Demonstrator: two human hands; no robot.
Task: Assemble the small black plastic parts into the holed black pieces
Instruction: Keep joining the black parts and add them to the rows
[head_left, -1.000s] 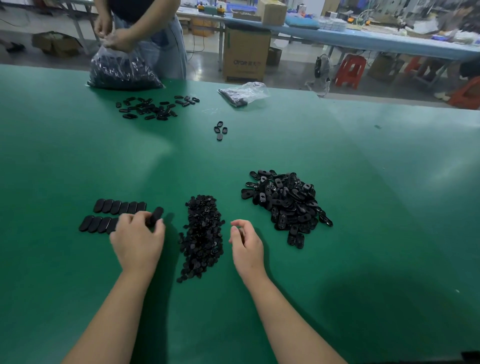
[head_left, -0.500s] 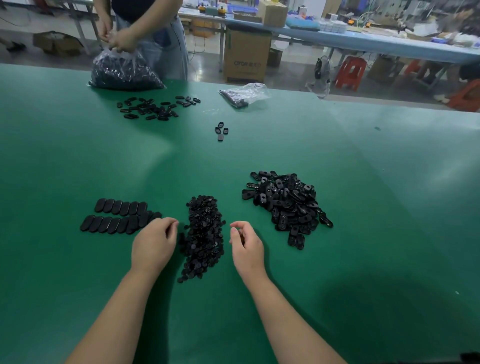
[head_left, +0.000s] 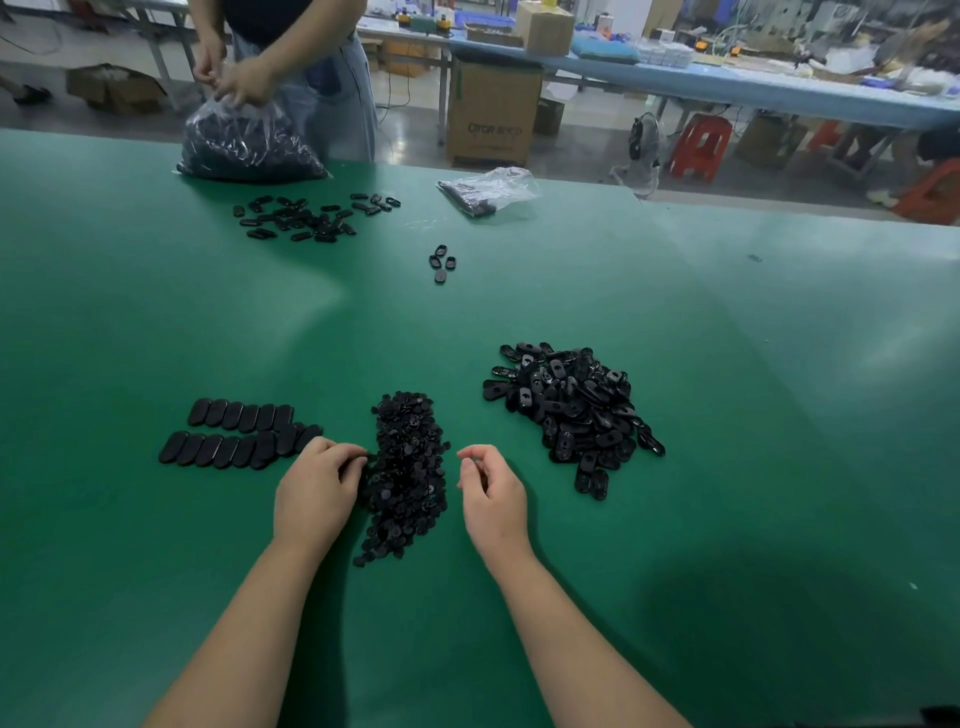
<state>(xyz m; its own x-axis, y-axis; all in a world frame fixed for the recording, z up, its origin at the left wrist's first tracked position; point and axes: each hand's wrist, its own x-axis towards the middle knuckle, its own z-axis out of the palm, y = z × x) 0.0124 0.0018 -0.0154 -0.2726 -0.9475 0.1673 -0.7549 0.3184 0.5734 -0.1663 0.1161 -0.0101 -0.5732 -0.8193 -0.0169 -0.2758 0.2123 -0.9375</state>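
Note:
A heap of small black plastic parts lies on the green table in front of me. To its right sits a bigger heap of oval black pieces with holes. Two rows of oval black pieces lie overlapping on the left. My left hand rests at the left edge of the small-parts heap with curled fingers touching it; the fingertips are hidden. My right hand hovers just right of that heap, fingers loosely curled, with nothing visible in it.
Across the table a person handles a plastic bag of black parts. Scattered oval pieces lie near it. Three loose pieces and a small plastic bag lie mid-table. Boxes and stools stand beyond.
My left hand left the end of the rows and moved right to the edge of the small-parts heap. My right hand stayed in place.

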